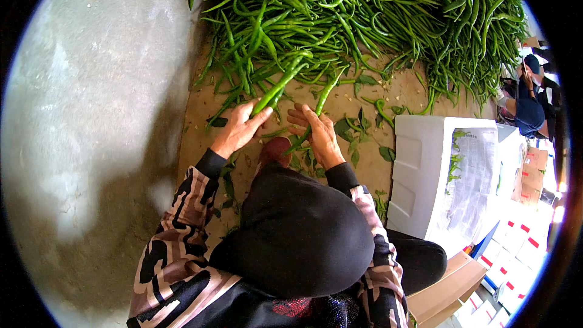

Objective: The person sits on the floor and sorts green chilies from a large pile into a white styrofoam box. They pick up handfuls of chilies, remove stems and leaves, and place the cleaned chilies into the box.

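My left hand (240, 128) pinches a small bunch of long green chili peppers (283, 85) between thumb and fingers, tips pointing up and away from me. Beside it, a single curved green pepper (325, 94) lies across my right hand (322, 140); the thumb presses on it, the other fingers are loosely spread, and its lower end sticks out under the palm. Just beyond both hands lies a large heap of long green peppers (364, 13). Its nearest peppers reach almost to my left fingers.
Loose leaves (360, 127) and stray peppers litter the brown ground sheet (287, 171). At right stands a white foam box (416, 173) lined with newspaper (476, 177), some peppers inside. A cardboard box (444, 282) is lower right. A concrete surface (100, 100) runs along the left. Another person (530, 95) sits far right.
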A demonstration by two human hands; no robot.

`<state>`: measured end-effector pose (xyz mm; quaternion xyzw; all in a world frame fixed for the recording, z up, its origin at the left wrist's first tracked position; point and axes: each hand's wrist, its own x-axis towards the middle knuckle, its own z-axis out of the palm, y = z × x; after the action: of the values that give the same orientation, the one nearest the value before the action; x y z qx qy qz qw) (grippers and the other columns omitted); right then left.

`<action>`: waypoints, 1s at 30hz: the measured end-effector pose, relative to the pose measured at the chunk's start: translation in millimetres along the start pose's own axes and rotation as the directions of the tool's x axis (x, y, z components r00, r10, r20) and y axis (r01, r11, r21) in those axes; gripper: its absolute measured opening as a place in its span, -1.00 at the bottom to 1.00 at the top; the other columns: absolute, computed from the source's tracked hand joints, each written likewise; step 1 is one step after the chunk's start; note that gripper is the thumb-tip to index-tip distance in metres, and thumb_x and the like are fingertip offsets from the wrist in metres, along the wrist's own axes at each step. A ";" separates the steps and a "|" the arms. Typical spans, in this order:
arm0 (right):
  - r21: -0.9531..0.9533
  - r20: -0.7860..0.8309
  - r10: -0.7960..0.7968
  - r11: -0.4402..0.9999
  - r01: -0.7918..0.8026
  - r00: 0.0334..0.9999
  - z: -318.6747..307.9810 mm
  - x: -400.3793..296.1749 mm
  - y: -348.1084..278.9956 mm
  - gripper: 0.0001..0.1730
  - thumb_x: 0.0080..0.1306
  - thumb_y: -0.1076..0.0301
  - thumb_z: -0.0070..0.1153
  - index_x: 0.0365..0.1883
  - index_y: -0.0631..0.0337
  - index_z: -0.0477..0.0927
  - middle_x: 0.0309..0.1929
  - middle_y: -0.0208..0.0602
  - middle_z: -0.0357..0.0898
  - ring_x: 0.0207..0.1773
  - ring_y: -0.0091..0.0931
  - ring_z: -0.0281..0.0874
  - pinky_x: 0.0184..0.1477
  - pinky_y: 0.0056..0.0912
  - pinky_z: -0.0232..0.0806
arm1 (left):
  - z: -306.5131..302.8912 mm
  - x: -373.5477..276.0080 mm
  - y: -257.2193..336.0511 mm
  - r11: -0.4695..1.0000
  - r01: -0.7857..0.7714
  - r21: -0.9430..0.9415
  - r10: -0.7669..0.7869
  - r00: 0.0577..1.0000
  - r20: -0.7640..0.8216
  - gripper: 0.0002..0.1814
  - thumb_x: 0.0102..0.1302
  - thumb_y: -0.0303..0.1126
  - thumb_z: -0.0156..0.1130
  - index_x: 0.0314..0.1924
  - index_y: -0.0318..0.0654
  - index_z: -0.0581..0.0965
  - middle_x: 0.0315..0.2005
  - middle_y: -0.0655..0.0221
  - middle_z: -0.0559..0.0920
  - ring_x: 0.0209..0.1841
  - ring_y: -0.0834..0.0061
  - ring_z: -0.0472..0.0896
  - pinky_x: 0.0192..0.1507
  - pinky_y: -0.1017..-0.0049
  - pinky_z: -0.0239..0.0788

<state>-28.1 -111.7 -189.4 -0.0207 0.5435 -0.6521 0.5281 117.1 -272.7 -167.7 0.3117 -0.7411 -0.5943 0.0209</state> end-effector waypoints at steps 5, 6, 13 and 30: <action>0.098 0.067 0.004 0.995 -0.010 0.998 0.0 4.3 -3.5 -0.40 0.50 0.10 -0.05 0.25 0.51 0.36 0.18 0.09 0.49 0.22 -0.20 0.49 0.21 -0.17 0.37 | 4.4 -37.3 9.0 0.849 0.261 -0.460 -0.230 0.965 0.124 -0.67 0.47 -0.17 0.10 0.02 -0.27 0.55 -0.52 0.54 0.50 -0.57 0.74 0.40 -0.56 0.63 0.18; 0.111 0.091 0.026 0.993 -0.036 0.996 4.2 5.4 -6.2 -0.43 0.48 0.10 -0.02 0.20 0.47 0.40 0.12 0.01 0.53 0.17 -0.26 0.51 0.17 -0.22 0.38 | 3.3 -48.5 16.4 0.817 0.277 -0.506 -0.246 0.961 0.129 -0.64 0.48 -0.17 0.09 0.07 -0.28 0.54 -0.57 0.54 0.47 -0.59 0.74 0.38 -0.59 0.63 0.16; 0.272 0.216 0.088 0.951 -0.146 0.973 50.9 14.7 20.7 -0.62 0.47 0.15 0.01 0.00 0.31 0.54 -0.13 -0.36 0.62 -0.11 -0.54 0.51 0.00 -0.43 0.35 | -9.4 -80.7 14.1 0.834 0.339 -0.436 -0.288 0.941 0.180 -0.69 0.50 -0.21 0.05 -0.02 -0.30 0.58 -0.56 0.53 0.52 -0.61 0.72 0.39 -0.55 0.64 0.22; 0.193 -0.101 0.075 0.980 -0.055 0.992 24.0 6.3 39.9 -0.69 0.37 0.17 0.20 -0.10 0.24 0.57 -0.27 -0.46 0.59 -0.30 -0.61 0.50 -0.23 -0.53 0.38 | 0.9 16.6 48.0 0.849 -0.309 0.428 0.259 0.950 0.172 -0.77 0.39 -0.22 0.17 -0.18 -0.26 0.51 -0.38 0.17 0.57 -0.39 0.21 0.61 -0.35 0.33 0.44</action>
<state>10.1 -126.8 -212.2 0.0827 0.5069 -0.6835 0.5187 82.4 -275.2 -130.7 0.1623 -0.8961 -0.4131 -0.0039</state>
